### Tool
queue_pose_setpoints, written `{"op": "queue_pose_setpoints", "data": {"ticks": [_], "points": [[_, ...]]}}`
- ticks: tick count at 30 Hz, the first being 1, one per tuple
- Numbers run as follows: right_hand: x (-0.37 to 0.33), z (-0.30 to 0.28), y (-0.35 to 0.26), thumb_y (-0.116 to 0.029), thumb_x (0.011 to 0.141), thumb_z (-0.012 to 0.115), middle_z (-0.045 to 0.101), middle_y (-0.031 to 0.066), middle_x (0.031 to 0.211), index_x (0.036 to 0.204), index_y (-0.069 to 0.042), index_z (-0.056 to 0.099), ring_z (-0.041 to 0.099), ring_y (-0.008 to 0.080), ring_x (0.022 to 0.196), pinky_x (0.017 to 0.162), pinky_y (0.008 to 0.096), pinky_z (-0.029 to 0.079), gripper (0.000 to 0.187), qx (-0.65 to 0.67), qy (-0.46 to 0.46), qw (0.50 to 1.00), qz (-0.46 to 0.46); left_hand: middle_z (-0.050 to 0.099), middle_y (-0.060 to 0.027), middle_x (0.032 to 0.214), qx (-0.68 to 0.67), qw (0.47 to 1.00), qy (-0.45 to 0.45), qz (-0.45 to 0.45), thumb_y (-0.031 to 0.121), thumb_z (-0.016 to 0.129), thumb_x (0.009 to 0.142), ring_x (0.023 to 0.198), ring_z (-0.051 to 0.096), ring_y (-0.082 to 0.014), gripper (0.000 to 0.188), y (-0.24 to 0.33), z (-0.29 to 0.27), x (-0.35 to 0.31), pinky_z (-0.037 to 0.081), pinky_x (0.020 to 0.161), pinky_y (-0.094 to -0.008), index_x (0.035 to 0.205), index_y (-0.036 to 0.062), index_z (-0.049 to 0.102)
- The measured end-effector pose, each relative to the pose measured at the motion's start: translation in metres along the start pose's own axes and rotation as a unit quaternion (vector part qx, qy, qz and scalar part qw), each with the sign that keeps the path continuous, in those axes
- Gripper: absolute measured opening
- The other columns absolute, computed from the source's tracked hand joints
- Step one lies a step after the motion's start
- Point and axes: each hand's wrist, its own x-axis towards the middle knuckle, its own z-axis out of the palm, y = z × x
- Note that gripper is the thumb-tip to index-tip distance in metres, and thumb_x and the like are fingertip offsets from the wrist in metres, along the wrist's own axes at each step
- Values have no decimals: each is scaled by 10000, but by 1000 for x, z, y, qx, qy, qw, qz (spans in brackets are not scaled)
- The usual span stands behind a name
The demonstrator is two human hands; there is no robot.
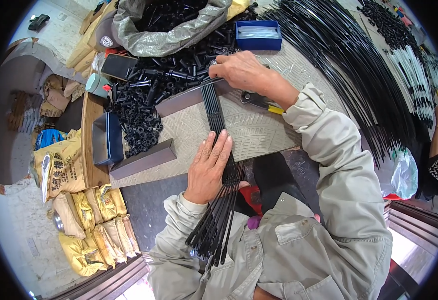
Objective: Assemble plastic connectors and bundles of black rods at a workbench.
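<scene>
A bundle of thin black cables (pixel 213 111) lies side by side across the bench, its near ends fanned out over my lap. My left hand (pixel 206 167) rests on the bundle at the bench's near edge. Its fingers are straight and close together on top, and what looks like its thumb tip shows past the far side. My right hand (pixel 241 72) is at the cables' far ends, above a grey metal bar (pixel 181 101). Its thumb and fingers are pinched together; what lies between them is too small to make out.
Pliers with yellow grips (pixel 261 101) lie beneath my right wrist. Loose black fittings (pixel 146 95) are heaped left of the cables, beside a blue tray (pixel 108 139) and a second bar (pixel 146 159). Behind are a sack (pixel 129 37), a blue box (pixel 259 44) and long black cables (pixel 339 55).
</scene>
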Motion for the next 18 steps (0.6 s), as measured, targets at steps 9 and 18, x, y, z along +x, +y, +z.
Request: {"op": "queue_pose_setpoints", "data": {"ticks": [9,18], "points": [[0,8,-2,-44,745,537,582,62,862,902,-103,573,594,270,739,602,371,461,172,30,12,999,-2,336,-175,1360,9,1000,-3,13,562,678,611,1276,287,-354,961,-1,2,-1,277,1014,-448,1303,-17,345],[-4,-6,11,-81,765,536,534,43,839,789,-89,580,533,193,886,713,334,383,51,-57,-73,995,37,349,-133,1359,2,1000,0,1,598,631,621,1272,296,-338,927,2,0,0,304,999,-438,1303,30,365]]}}
